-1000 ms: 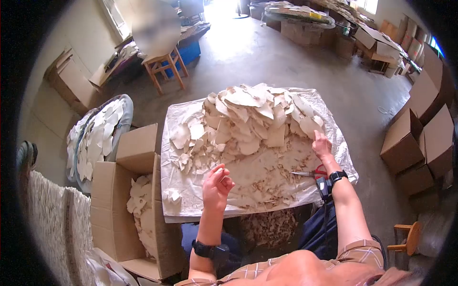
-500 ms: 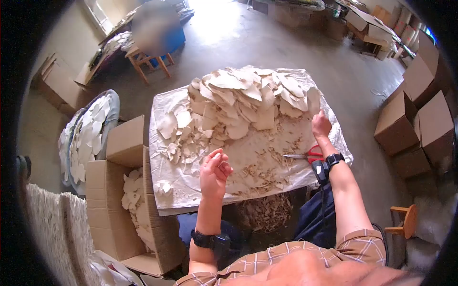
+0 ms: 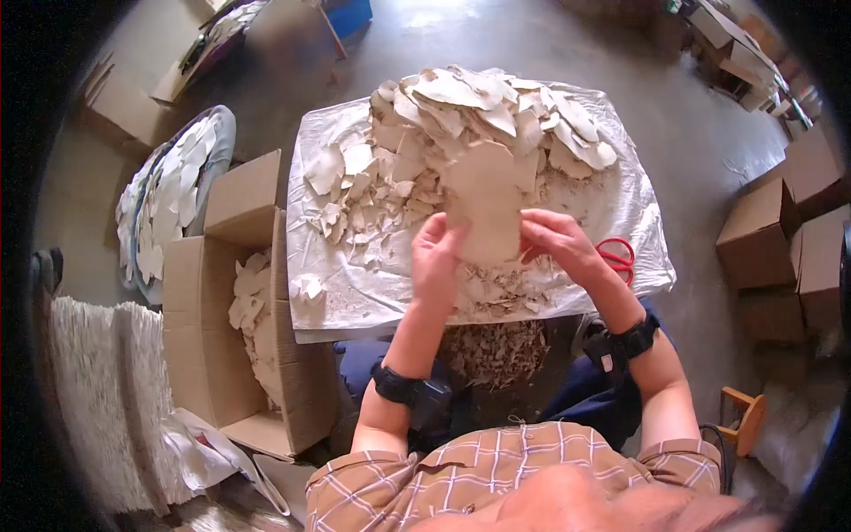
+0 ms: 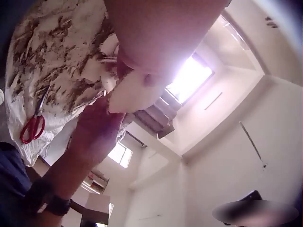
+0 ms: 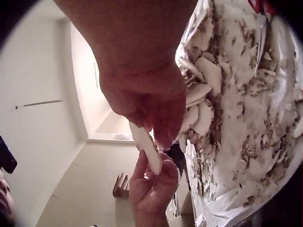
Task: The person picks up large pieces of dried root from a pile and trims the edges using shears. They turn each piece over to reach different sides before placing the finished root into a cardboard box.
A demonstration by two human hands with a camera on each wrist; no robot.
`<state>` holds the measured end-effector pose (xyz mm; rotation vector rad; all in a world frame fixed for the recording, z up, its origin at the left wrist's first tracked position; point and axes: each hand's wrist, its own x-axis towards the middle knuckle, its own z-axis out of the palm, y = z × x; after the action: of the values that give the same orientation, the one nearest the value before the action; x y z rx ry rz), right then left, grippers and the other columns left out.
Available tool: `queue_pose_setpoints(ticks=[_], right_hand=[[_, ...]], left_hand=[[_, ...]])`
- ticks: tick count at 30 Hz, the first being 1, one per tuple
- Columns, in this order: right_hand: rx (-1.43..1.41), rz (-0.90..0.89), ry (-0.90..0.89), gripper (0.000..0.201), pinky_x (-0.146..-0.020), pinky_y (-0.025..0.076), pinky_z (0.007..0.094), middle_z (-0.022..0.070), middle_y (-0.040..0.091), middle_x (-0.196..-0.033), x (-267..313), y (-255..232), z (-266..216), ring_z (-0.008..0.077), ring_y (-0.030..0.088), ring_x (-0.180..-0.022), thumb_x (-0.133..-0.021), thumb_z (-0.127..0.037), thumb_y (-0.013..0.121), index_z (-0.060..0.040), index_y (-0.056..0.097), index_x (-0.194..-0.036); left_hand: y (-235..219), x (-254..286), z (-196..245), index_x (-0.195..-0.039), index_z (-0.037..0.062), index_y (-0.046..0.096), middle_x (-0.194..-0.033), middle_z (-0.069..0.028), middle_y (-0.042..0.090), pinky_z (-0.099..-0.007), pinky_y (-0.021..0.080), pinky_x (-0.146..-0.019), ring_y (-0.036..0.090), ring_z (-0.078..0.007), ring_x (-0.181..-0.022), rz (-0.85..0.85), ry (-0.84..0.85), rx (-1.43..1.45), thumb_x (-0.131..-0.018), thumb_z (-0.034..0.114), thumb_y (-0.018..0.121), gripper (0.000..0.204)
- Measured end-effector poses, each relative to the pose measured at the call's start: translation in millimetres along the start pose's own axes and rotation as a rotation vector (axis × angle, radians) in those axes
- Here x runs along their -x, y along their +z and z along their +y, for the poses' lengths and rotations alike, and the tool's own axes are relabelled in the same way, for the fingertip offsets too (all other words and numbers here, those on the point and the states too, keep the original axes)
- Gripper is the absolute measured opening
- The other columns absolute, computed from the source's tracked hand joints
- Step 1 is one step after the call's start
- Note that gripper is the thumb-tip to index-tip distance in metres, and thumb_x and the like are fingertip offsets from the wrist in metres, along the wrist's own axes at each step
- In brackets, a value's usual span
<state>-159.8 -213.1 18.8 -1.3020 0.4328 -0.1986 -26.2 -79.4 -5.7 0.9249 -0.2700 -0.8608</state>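
Observation:
A flat cream-white piece (image 3: 486,199) with a rounded far end is held up over the near middle of the cloth. My left hand (image 3: 436,257) pinches its left edge, thumb on the near face. Opposite, the fingers of my right hand (image 3: 563,244) pinch the right edge. Seen from the right wrist, the piece (image 5: 147,150) looks thin and rather stiff between both hands. Behind it rises a heap of similar flat pieces (image 3: 461,89). Red-handled scissors (image 3: 618,259) lie beside my right forearm, their blades (image 4: 43,100) showing in the left wrist view.
White cloth (image 3: 355,297) covers the work surface, with brown-edged scraps scattered on it. An open cardboard box (image 3: 191,346) holding pale pieces stands at the left, near a round tray (image 3: 226,142) of them. A container of trimmings (image 3: 496,350) sits between the knees. Cartons (image 3: 758,235) stand right.
My right hand has come from the heap's right side to the middle with the flat piece. The left hand has moved right and now grips the other edge. The head view has tilted down.

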Motion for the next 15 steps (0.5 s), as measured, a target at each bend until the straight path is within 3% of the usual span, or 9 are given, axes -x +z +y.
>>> queue_pose_setpoints(ticks=[4,7,15], right_hand=[[-0.030,0.041,-0.106,0.023,-0.056,0.046,0.0202,0.0029,0.059,-0.075,-0.4,-7.5,-3.3,0.0076,0.054,-0.059,-0.088,-0.020,0.048,-0.0009,0.056,-0.099],[0.131,0.095,-0.161,0.015,-0.050,0.042,0.0182,0.0004,0.057,-0.067,-1.3,-6.5,-2.4,0.0047,0.050,-0.055,-0.085,-0.015,0.054,-0.0009,0.058,-0.085],[0.131,0.094,-0.131,0.015,-0.049,0.041,0.0187,0.0008,0.056,-0.067,2.5,-3.7,-3.2,0.0049,0.049,-0.054,-0.084,-0.015,0.055,-0.0005,0.058,-0.084]], left_hand=[[0.6,-0.1,8.0,-0.092,-0.0001,0.054,-0.085,-0.0073,0.060,-0.0235,0.048,-0.067,0.058,-0.0121,-0.074,0.020,-0.007,0.022,-0.081,0.007,0.056,0.013],[2.5,1.2,5.8,-0.091,-0.0010,0.054,-0.086,-0.0068,0.060,-0.0233,0.047,-0.069,0.058,-0.0113,-0.076,0.011,-0.014,-0.010,-0.081,0.007,0.056,0.013],[0.1,3.6,4.4,-0.091,-0.0010,0.055,-0.085,-0.0077,0.061,-0.0246,0.049,-0.068,0.059,-0.0132,-0.078,-0.006,-0.013,-0.054,-0.080,0.008,0.057,0.014]])
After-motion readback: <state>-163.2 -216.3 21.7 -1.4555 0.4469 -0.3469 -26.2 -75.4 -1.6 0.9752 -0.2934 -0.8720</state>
